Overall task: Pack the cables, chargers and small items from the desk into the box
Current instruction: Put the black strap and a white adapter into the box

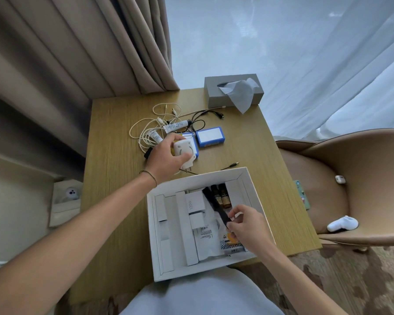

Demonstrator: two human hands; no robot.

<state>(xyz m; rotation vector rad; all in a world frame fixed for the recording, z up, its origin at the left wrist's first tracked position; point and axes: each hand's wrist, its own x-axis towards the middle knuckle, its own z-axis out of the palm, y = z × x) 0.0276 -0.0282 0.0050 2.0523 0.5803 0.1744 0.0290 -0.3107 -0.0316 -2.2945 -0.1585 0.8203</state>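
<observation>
1. The left hand (166, 159) curls round the white charger (184, 153) above the desk (114, 178); rigid, light, prongs down, best gripped by its body.
2. The right hand (241, 226) pinches a black comb (216, 209) inside the box (159, 246).

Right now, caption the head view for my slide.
Left hand lifts a white charger off the desk; right hand places a black strap in the box.
</observation>
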